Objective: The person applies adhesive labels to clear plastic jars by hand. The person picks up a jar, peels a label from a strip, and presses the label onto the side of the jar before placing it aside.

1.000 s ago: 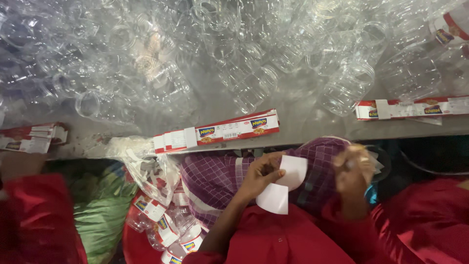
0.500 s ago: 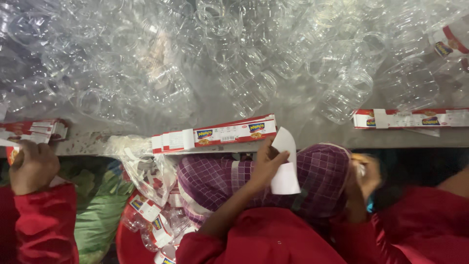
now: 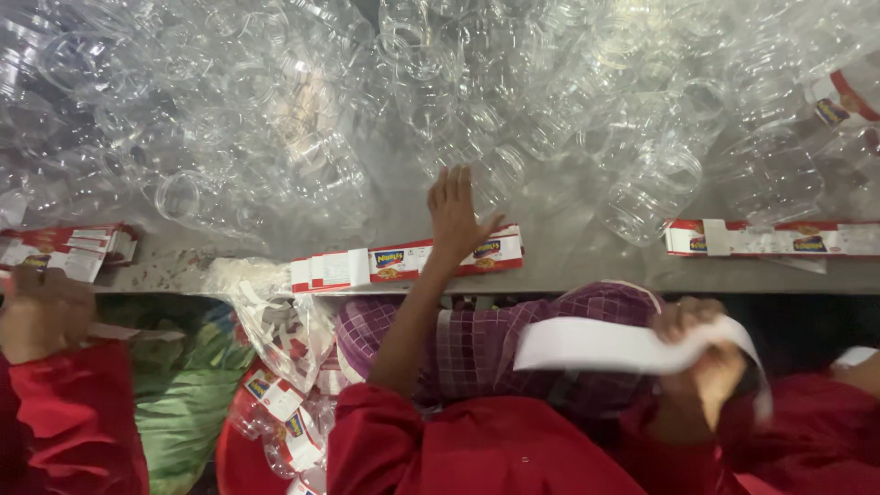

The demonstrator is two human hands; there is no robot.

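My left hand (image 3: pixel 456 213) is stretched out over the grey table edge, fingers apart and holding nothing. It lies across a stack of red and white labels (image 3: pixel 403 261), with its fingertips near a heap of clear plastic jars (image 3: pixel 477 110). Low on the right, over my purple checked lap (image 3: pixel 477 344), my right hand (image 3: pixel 706 353) grips a long white paper strip (image 3: pixel 605 346) that runs leftward from the fist. Red sleeves cover both my arms.
More label stacks lie at the table's right edge (image 3: pixel 779 238) and left edge (image 3: pixel 64 249). Another person's hand (image 3: pixel 41 312) in a red sleeve rests at the left. A plastic bag of labelled jars (image 3: pixel 284 403) and green sacking (image 3: pixel 183 394) sit below the table.
My left hand let go of the white strip and reached forward onto the table toward the jars. The strip is now in my right hand, stretched out sideways.
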